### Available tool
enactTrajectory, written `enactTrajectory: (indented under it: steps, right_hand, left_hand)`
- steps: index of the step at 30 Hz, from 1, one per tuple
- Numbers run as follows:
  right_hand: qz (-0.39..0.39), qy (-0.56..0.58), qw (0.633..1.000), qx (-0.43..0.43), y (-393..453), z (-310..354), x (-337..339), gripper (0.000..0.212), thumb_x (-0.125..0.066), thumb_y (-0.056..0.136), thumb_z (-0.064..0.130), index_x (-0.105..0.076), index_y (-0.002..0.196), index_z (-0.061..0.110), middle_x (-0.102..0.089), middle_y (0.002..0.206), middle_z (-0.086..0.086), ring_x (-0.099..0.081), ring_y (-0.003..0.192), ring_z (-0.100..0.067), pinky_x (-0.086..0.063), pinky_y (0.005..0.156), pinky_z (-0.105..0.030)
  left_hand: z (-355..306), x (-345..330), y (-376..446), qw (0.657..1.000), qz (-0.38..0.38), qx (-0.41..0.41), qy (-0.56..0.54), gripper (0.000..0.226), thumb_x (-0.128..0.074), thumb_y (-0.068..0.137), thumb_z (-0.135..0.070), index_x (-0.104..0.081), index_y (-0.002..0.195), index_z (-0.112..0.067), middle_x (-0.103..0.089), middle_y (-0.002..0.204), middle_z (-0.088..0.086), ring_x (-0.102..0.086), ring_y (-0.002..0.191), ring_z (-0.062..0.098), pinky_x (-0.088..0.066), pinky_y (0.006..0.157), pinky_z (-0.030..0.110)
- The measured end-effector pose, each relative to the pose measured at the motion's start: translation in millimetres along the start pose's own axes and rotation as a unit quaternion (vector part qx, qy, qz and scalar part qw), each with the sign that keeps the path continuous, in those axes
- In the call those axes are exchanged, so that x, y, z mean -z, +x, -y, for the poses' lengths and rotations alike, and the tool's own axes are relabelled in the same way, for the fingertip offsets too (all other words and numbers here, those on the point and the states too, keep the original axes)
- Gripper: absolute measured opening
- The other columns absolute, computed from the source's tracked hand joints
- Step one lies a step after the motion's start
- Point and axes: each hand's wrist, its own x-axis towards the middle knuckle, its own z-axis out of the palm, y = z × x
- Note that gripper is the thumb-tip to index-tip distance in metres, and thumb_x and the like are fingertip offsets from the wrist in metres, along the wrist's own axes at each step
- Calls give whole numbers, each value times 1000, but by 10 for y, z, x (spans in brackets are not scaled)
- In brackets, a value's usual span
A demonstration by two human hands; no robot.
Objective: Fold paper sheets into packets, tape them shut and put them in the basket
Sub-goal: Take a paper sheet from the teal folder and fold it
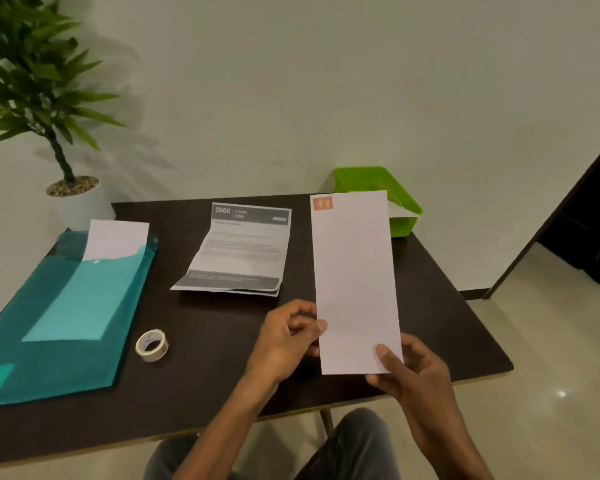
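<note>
Above the bench, we hold 1 long folded sheet upright.
Our left hand and right hand each pinch only its lower edge; that light grip could let it sag or unfold before tape.

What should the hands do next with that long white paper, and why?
Probably fold it shorter. Both the left hand and the right hand pinch the bottom of the long white paper, which is held up, narrow and tall, with no tape showing. The tape roll lies untouched on the table, so taping likely comes after.
</note>
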Motion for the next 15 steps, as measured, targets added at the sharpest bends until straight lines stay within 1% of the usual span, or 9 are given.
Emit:
enactTrajectory:
  steps: [3, 7, 9, 10, 12, 14, 15]
  right_hand:
    - [-39, 14, 999, 24, 255, 187, 91, 33, -76, 89, 16, -66, 120, 19, -75, 114, -1, -74, 104, -27, -65, 80, -46]
    - [-46, 27, 997, 62, 729, 544, 177, 34, -76, 90, 14, -65, 121, 19, -75, 113, 3, -76, 100, -20, -65, 75, -35]
    - [-55, 21, 996, 73, 1055, 718, 197, 31, -74, 91, 9, -64, 120, 15, -72, 114, 0, -74, 100, -21, -64, 72, -30]
    - [-56, 28, 995, 75, 1243, 802, 213, 29, -73, 92, 5, -64, 119, 10, -71, 116, -4, -73, 101, -22, -64, 70, -27]
    - [-46, 52, 995, 71, 1614, 970, 250, 30, -71, 92, -2, -64, 121, -3, -70, 120, -17, -74, 99, -27, -62, 68, -24]
    - [-28, 57, 995, 78, 1932, 1145, 274, 32, -70, 92, -5, -62, 122, -12, -69, 120, -23, -77, 91, -27, -61, 69, -23]
    - [-23, 53, 995, 80, 2067, 1236, 276, 31, -69, 92, -7, -62, 121, -15, -69, 120, -24, -77, 88, -26, -62, 68, -22]
  left_hand:
    - [-151, -201, 327, 1000, 5, -25, -8, 22, -72, 96, -19, -66, 117, -23, -79, 104, -3, -76, 96, 13, -64, 83, 40]
    - [-358, -430, 723, 998, 16, -63, -23, 34, -71, 97, -20, -62, 129, -25, -80, 94, 2, -77, 86, 19, -64, 81, 40]
    - [-433, -524, 895, 996, 25, -76, -34, 35, -69, 98, -20, -58, 130, -29, -80, 91, 5, -78, 83, 21, -64, 78, 35]
    - [-441, -568, 978, 996, 26, -83, -33, 35, -68, 99, -21, -56, 131, -31, -80, 91, 5, -78, 81, 21, -64, 76, 33]
    - [-384, -637, 1108, 995, 15, -96, -7, 30, -68, 99, -25, -58, 127, -32, -79, 86, 4, -76, 73, 19, -62, 68, 32]
    - [-192, -657, 1184, 995, -7, -93, 31, 18, -70, 98, -26, -65, 114, -28, -77, 77, 5, -70, 60, 13, -57, 59, 31]
    - [-54, -647, 1203, 994, -19, -88, 61, 10, -71, 97, -27, -68, 106, -27, -75, 73, 4, -67, 56, 10, -56, 58, 30]
